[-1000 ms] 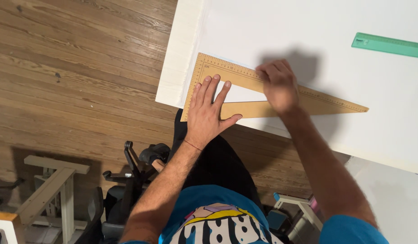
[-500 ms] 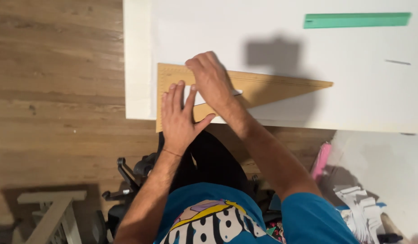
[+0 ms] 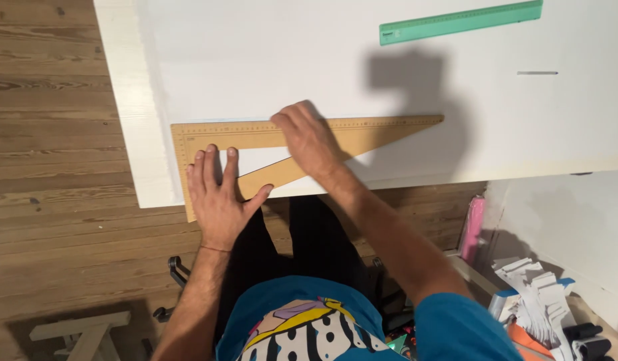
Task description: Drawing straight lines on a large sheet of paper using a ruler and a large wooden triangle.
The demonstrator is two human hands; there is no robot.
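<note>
Your right hand (image 3: 309,144) hides the middle of the wooden triangle (image 3: 255,136), and whatever its fingers grip cannot be told. Your left hand (image 3: 219,197) covers the triangle's corner at seven o'clock. The green ruler (image 3: 459,22) is cut off at one o'clock; its markings are too small to tell.

Left hand (image 3: 219,194) lies flat, fingers spread; right hand (image 3: 309,137) reaches forward, fingers curled downward.

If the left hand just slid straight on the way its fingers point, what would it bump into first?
The left hand lies flat on the wooden triangle ruler, fingers pointing up the white board. It would probably cross the ruler's long top edge first, then bare board; the green ruler lies off to the right.
</note>
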